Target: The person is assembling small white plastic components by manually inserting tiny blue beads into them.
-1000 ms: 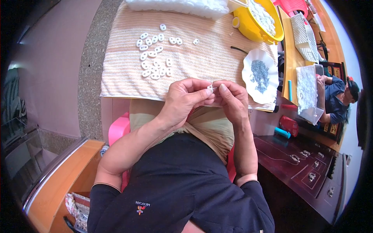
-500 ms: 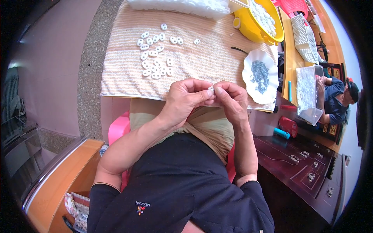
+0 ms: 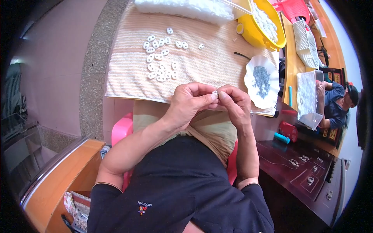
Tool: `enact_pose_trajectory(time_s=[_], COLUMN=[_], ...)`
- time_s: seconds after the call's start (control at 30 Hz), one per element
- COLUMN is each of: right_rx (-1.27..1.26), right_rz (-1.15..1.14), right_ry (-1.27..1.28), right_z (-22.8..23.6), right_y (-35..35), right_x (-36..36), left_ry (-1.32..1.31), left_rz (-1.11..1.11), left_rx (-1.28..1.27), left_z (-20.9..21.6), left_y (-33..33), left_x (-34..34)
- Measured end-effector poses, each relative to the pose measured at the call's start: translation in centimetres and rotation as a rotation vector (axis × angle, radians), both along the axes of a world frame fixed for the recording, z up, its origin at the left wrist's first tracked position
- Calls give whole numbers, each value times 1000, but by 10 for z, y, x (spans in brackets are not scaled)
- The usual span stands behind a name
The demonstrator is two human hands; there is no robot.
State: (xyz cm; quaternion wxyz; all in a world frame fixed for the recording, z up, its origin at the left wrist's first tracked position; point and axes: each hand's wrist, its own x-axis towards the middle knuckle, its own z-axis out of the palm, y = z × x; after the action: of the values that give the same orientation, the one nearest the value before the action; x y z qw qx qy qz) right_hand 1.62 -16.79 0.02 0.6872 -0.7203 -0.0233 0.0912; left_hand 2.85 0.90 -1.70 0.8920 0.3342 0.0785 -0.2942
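Note:
My left hand [image 3: 187, 101] pinches a small white two-holed plastic piece [image 3: 215, 93] between thumb and forefinger, just past the near edge of the towel. Against its right side, the thumb and forefinger of my right hand [image 3: 237, 105] are pressed together; whatever they grip is too small to make out. Farther left on the striped towel [image 3: 206, 66] lie several loose white two-holed pieces [image 3: 161, 66], each oval with two round holes. To the right sits a wavy-edged white dish [image 3: 252, 95] holding a pile of small dark grey slivers [image 3: 261, 79].
A clear box of white pieces [image 3: 186, 9] and a yellow basin [image 3: 248, 27] stand at the far edge. A thin black strip [image 3: 242, 55] lies beside the dish. Across to the right, another person [image 3: 337, 99] sits behind a clear bin [image 3: 309, 97].
The view has shifted slightly, so the towel and its contents appear a little lower and farther right. Both hands keep the same pinch around the white piece.

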Motion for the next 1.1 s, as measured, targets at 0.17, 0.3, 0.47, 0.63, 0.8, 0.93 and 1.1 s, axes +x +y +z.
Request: enact_pose_trajectory(time_s=[0.17, 0.3, 0.47, 0.63, 0.8, 0.93, 1.1], right_rx=[-28, 3, 24, 23, 23, 76, -187], right_rz=[5, 19, 27, 48, 82, 11, 11], right_ry=[4, 17, 24, 36, 35, 114, -87], right_z=[1, 7, 8, 8, 14, 13, 14], right_y=[-3, 0, 0, -1, 1, -5, 6], right_x=[1, 4, 7, 11, 18, 26, 60], left_ry=[-9, -19, -25, -22, 12, 30, 33], left_rz=[-6, -4, -2, 6, 21, 50, 105], left_rx=[4, -6, -10, -26, -51, -84, -153], left_z=[3, 5, 5, 4, 4, 6, 9], left_y=[1, 3, 4, 5, 6, 8, 11], left_x=[1, 2, 3, 5, 5, 7, 8])
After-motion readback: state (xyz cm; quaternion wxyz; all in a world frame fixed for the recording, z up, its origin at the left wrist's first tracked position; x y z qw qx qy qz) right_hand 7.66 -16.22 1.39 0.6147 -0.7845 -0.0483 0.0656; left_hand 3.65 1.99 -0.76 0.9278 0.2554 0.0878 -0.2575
